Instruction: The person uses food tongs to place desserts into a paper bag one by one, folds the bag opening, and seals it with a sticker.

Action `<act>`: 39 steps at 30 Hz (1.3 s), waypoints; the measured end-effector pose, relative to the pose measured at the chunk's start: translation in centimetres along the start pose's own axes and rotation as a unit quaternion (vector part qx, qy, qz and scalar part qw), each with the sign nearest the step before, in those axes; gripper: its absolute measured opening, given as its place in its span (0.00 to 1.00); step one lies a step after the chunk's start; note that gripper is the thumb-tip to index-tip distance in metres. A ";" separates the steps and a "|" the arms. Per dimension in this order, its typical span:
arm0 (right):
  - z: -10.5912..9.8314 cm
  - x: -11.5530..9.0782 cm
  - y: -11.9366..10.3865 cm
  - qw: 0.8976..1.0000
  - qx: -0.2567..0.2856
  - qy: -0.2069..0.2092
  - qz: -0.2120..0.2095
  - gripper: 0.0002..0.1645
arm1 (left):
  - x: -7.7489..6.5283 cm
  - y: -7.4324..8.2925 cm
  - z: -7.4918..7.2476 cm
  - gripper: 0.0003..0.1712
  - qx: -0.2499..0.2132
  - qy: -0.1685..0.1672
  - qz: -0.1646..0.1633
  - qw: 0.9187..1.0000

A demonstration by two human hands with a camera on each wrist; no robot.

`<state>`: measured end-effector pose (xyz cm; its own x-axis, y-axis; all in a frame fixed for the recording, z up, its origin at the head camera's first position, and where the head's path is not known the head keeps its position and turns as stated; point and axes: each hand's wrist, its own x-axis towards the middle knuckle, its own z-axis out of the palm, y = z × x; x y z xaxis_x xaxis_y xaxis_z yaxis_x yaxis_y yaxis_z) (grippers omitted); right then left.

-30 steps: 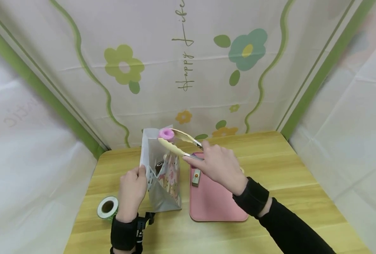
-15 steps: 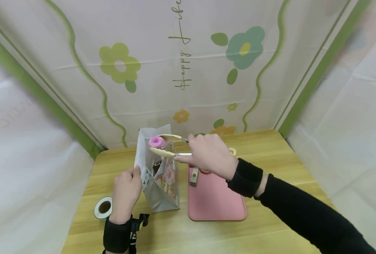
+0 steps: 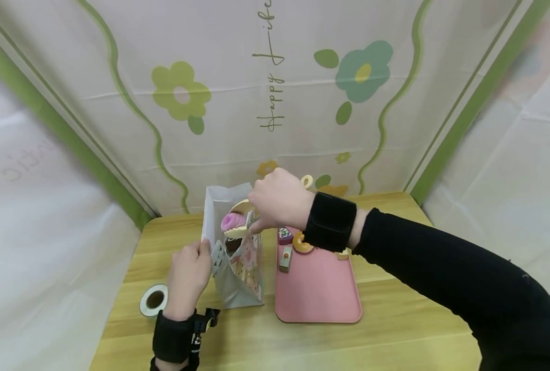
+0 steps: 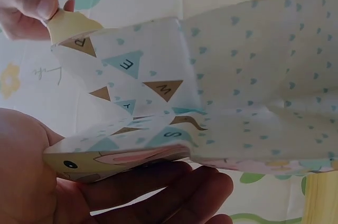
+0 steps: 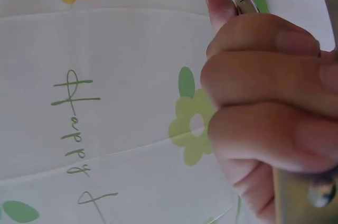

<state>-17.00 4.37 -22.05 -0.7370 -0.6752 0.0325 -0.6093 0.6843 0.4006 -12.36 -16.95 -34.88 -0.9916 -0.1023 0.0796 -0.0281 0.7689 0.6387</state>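
My right hand (image 3: 279, 198) grips a pair of tongs (image 3: 242, 207) with cream scalloped tips; the ring at their handle end sticks up behind the hand. Between the tips sits a pink toy doughnut (image 3: 232, 222), lowered into the mouth of an upright patterned paper bag (image 3: 237, 296). Below it inside the bag shows a dark brown piece (image 3: 233, 245). My left hand (image 3: 188, 275) pinches the bag's near left edge. In the left wrist view its fingers (image 4: 158, 187) lie along the outside of the bag's printed wall, and a cream tong tip (image 4: 74, 26) reaches the rim.
Right of the bag lies a pink tray (image 3: 318, 293) with an orange ring doughnut (image 3: 302, 242), a purple piece (image 3: 285, 235), a small cake slice (image 3: 285, 259) and a yellowish piece (image 3: 343, 255). A tape roll (image 3: 154, 300) stands left. A printed curtain hangs behind.
My right hand has moved left and turned over, lowering the tongs and doughnut from the bag's rim into its mouth. More of the tray shows. The left hand keeps its hold.
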 end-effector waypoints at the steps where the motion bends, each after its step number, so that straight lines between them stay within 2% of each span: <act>1: -0.2 0.2 -0.1 1.000 -0.009 -0.005 -0.003 0.40 | 0.0 0.0 0.0 0.27 0.001 -0.001 0.000 1.000; 9: -0.8 1.2 -0.5 0.999 -0.035 -0.040 0.005 0.38 | 0.1 0.1 -0.2 0.27 -0.005 -0.006 -0.001 1.000; 19: -0.2 0.1 1.0 0.998 0.046 -0.034 0.037 0.39 | 0.0 0.1 -0.1 0.27 -0.010 -0.009 0.004 1.000; 24: 0.0 -0.3 1.6 0.998 0.053 -0.021 0.040 0.38 | 0.2 0.2 -0.1 0.26 -0.009 -0.009 0.004 1.000; 31: 0.3 -0.2 1.7 0.997 0.059 -0.023 0.042 0.37 | 0.2 0.2 -0.1 0.26 -0.015 -0.011 0.002 1.000; 35: 0.5 -0.8 2.1 0.994 0.081 -0.031 0.066 0.38 | 0.2 0.1 0.0 0.26 -0.018 -0.007 0.001 1.000; 39: 1.0 -2.7 2.9 0.985 0.123 -0.036 0.117 0.43 | 0.2 0.1 0.0 0.26 -0.016 -0.010 0.000 1.000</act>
<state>-17.03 8.48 -21.87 -0.8790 -0.4759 0.0285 -0.4664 0.8708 0.1551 -12.61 -16.86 -34.81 -0.9938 -0.0907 0.0645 -0.0253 0.7486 0.6626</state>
